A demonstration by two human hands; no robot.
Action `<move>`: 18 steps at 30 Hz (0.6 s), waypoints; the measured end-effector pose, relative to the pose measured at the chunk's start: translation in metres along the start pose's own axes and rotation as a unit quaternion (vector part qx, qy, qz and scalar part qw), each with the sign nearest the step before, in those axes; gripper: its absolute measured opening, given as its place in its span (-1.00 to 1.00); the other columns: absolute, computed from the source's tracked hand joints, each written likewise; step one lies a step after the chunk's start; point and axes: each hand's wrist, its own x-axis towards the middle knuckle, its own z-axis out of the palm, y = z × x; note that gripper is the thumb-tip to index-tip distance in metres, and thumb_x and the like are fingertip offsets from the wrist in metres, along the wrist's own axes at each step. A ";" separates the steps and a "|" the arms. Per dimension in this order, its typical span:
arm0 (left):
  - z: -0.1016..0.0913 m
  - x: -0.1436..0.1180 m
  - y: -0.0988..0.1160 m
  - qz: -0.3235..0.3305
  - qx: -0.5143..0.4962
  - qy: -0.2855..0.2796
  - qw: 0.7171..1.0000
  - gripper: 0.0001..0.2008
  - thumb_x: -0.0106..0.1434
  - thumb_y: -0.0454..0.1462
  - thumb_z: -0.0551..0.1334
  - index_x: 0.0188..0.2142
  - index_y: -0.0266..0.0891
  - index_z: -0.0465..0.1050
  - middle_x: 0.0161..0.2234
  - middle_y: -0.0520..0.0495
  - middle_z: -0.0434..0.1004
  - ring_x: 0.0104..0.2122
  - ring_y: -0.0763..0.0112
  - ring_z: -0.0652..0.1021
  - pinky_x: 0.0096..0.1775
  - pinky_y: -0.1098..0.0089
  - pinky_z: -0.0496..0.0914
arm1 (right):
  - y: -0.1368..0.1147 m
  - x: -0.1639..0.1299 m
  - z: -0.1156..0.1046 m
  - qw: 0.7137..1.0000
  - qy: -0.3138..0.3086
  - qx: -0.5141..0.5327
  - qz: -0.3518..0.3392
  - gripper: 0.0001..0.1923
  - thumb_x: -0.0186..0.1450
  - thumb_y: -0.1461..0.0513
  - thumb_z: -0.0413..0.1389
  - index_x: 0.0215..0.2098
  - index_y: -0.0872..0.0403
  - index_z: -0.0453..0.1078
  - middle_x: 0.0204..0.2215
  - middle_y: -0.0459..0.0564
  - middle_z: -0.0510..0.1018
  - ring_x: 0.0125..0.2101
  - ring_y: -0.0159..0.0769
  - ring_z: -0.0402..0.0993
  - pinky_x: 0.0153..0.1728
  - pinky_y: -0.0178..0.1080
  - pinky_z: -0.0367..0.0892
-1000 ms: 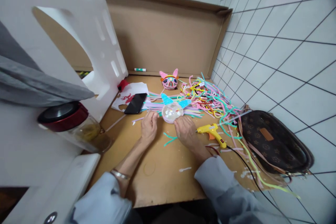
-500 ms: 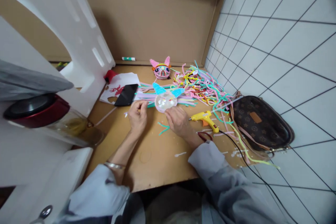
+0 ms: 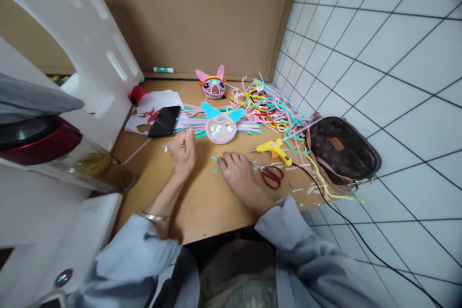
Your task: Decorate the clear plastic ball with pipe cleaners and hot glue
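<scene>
My left hand [image 3: 183, 151] is raised over the table with its fingers curled into a fist. What it holds, if anything, is hidden. My right hand [image 3: 238, 173] rests low on the table, fingers bent together at a short teal pipe cleaner [image 3: 215, 170], which the fingertips partly cover. Just beyond both hands sits a clear round shell [image 3: 221, 131] with a pale pink rim and two blue fuzzy ears [image 3: 237, 115]. Red-handled scissors [image 3: 273, 177] lie to the right of my right hand, with a yellow glue gun [image 3: 270, 147] above them.
Behind the shell lie a bundle of straight pipe cleaners [image 3: 197, 124], a tangled heap [image 3: 269, 106] and a finished pink-eared animal head [image 3: 213, 87]. A phone [image 3: 164, 121] lies on paper at left. A brown bag [image 3: 342, 151] stands by the tiled wall; a glass jug [image 3: 97, 166] is at left.
My right hand has left the clear shell and come down toward me onto the teal pipe cleaner. The scissors now show more fully. My left hand has curled tighter. The view has shifted slightly.
</scene>
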 end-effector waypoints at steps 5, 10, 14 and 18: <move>0.002 0.000 0.004 0.039 0.003 -0.003 0.999 -0.50 0.39 0.02 0.06 -0.62 -0.16 0.15 -0.62 0.05 0.23 -0.54 0.44 0.29 -0.39 0.36 0.23 | -0.012 0.006 0.001 0.996 -0.030 0.002 -0.080 -0.82 0.41 0.39 0.00 -0.16 0.14 0.45 -0.29 0.11 0.57 -0.20 -0.18 0.45 -0.18 -0.15 0.31; 0.006 0.001 0.007 0.013 -0.042 -0.021 0.999 -0.69 0.22 0.00 0.25 -0.36 -0.21 0.41 -0.46 0.02 0.45 -0.49 0.46 0.39 -0.37 0.42 0.33 | -0.016 -0.005 0.000 0.994 0.050 0.080 -0.060 -0.78 0.45 0.36 -0.07 -0.16 0.09 0.40 -0.25 0.07 0.56 -0.26 -0.23 0.46 -0.22 -0.19 0.33; 0.005 -0.003 0.012 -0.019 -0.102 -0.131 0.986 -0.55 0.27 0.10 0.17 -0.40 -0.23 0.50 -0.50 -0.05 0.51 -0.50 0.40 0.45 -0.37 0.38 0.38 | -0.006 -0.004 -0.005 0.916 0.153 0.357 0.102 -0.81 0.44 0.29 -0.10 -0.18 0.03 0.35 -0.35 -0.08 0.51 -0.37 -0.34 0.44 -0.35 -0.30 0.29; 0.009 -0.013 0.018 -0.066 -0.174 -0.269 0.945 -0.38 0.27 0.24 0.08 -0.36 -0.25 0.57 -0.44 -0.16 0.60 -0.49 0.32 0.53 -0.39 0.33 0.43 | 0.009 0.002 -0.005 0.703 0.176 0.658 0.208 -0.75 0.32 0.00 0.04 -0.32 -0.01 0.26 -0.61 -0.27 0.27 -0.65 -0.47 0.11 -0.61 -0.39 0.06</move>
